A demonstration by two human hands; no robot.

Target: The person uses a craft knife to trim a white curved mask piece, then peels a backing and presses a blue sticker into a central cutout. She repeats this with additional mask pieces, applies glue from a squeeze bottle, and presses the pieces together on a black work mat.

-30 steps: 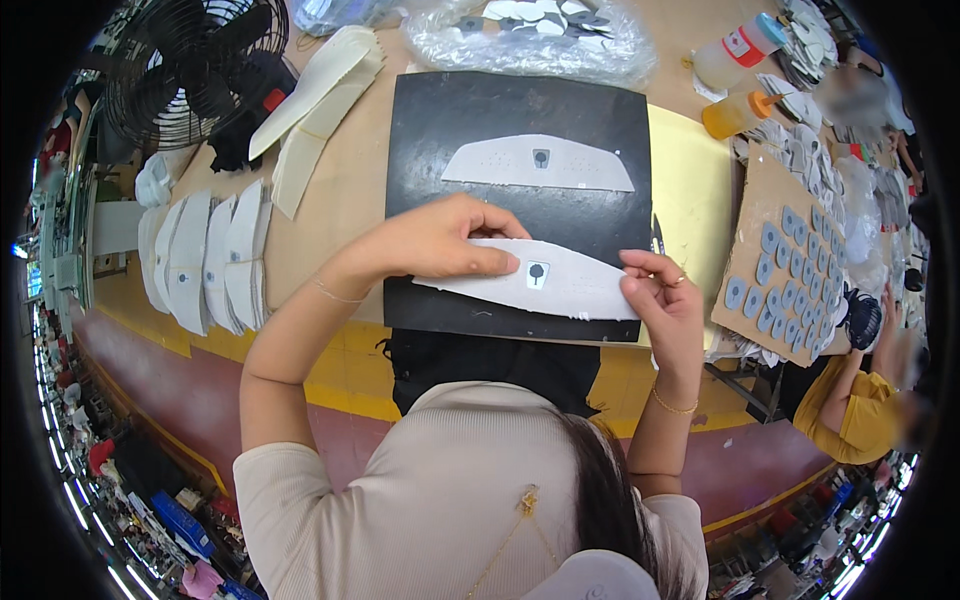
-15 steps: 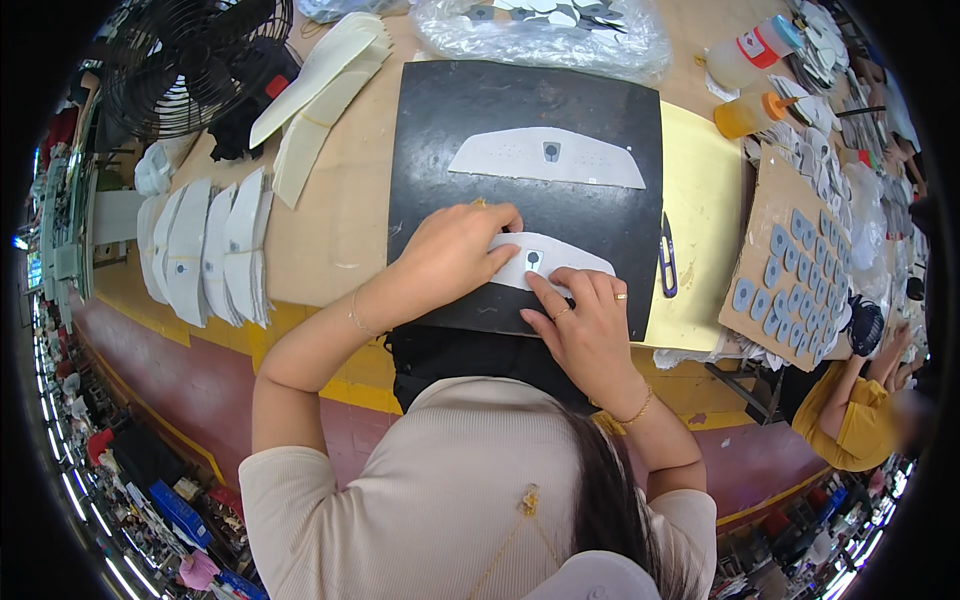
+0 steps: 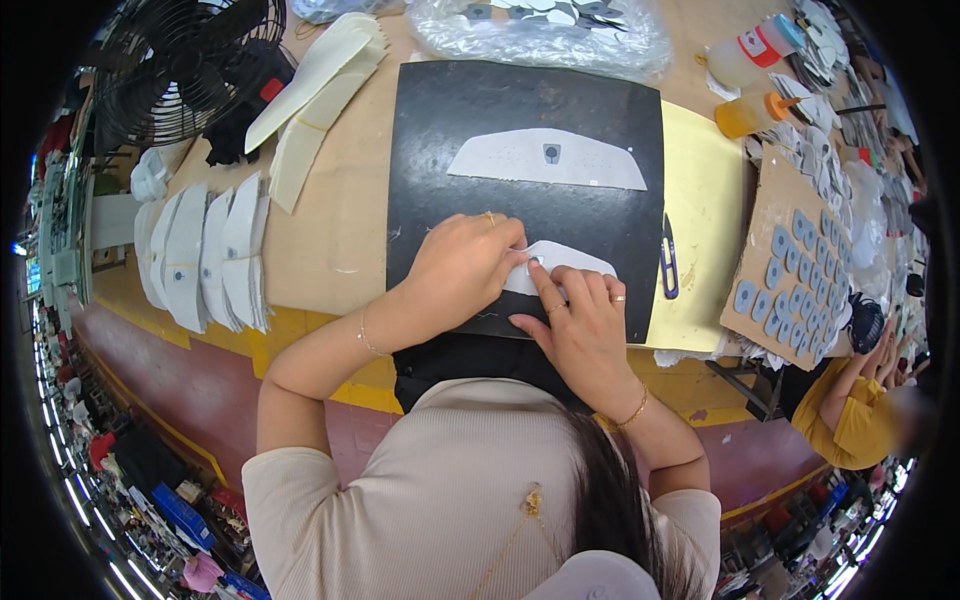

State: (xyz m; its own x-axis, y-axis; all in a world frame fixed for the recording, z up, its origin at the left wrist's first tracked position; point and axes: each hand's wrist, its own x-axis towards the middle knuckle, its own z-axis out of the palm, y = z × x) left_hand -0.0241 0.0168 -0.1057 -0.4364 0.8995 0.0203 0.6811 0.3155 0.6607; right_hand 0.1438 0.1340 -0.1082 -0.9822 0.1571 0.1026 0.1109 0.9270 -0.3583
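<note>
A white curved fabric piece (image 3: 572, 258) lies on the near part of a black mat (image 3: 430, 110). My left hand (image 3: 465, 262) is closed on its left end, thumb and fingers pinched near the middle and covering that end. With its index fingertip, my right hand (image 3: 585, 325) presses at the small patch (image 3: 536, 262), now mostly hidden. The right thumb is spread away over the mat, and the other fingers rest on the piece's right half. Farther up the mat lies a second white piece (image 3: 600, 162) with a small dark-marked patch (image 3: 551, 154) at its centre.
Bundled white pieces (image 3: 185, 265) and long cream strips (image 3: 318, 115) lie at left, near a black fan (image 3: 185, 65). To the right are a thread snipper (image 3: 670, 258), a cardboard sheet of grey patches (image 3: 765, 240), an orange-tipped bottle (image 3: 748, 116) and a blue-capped bottle (image 3: 745, 58).
My left hand has shifted right and slightly down, covering the piece's left end. The right index finger has moved up onto the patch, which showed fully before.
</note>
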